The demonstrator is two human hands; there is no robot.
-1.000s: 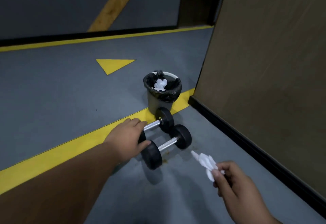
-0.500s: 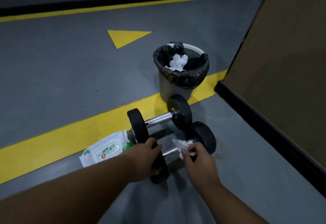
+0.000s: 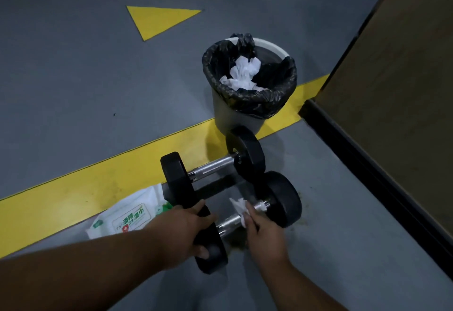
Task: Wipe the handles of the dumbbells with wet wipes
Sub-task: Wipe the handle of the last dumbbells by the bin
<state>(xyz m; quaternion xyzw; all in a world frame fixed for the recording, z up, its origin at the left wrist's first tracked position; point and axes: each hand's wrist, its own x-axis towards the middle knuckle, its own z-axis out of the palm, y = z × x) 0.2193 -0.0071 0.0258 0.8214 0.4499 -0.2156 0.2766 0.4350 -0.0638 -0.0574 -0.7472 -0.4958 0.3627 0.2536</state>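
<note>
Head view, looking down at a grey floor (image 3: 73, 77) crossed by a yellow stripe. Two black dumbbells lie side by side. The near dumbbell (image 3: 247, 220) is at 6 o'clock in the frame, and the far dumbbell (image 3: 213, 166) lies just beyond it, toward 12.

My left hand (image 3: 186, 232) curls over the near dumbbell's left weight, fingers on top and thumb at its lower edge. That grip holds the dumbbell against rolling. My right hand (image 3: 264, 232) pinches a white wipe (image 3: 241, 210) against the near dumbbell's chrome handle, fingers closed on the wipe. Handle metal shows on both sides of the wipe.

To do this step well, I judge I should wrap the wipe round the bar, run it end to end, and keep my left hand braced.

A pack of wipes (image 3: 127, 215) lies at 9 o'clock from my left hand. A lined bin (image 3: 247, 104) with crumpled white wipes inside stands at 12 o'clock, touching the far dumbbell's right weight.
</note>
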